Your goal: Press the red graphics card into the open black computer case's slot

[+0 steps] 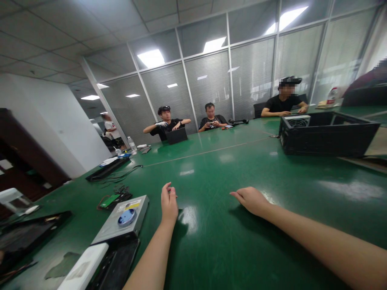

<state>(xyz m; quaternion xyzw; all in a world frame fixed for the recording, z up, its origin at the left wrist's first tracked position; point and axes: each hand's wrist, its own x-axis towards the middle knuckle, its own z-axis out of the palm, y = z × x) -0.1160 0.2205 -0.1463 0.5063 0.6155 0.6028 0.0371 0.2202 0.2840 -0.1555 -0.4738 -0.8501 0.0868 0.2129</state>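
Note:
My left hand (168, 203) hovers low over the green table (229, 173), fingers held loosely together, nothing in it. A grey optical drive (123, 220) with a blue round sticker lies just to its left. My right hand (250, 200) rests near the table's middle, palm down and fingers curled loosely, holding nothing. The two hands are about a forearm's width apart and touch no object.
An open black computer case (326, 133) stands at the right rear. A green circuit board (110, 200) and cables lie at the left, with black panels (27, 231) and a white part (84, 268) nearer me. Three seated people work at the far side; another stands at far left.

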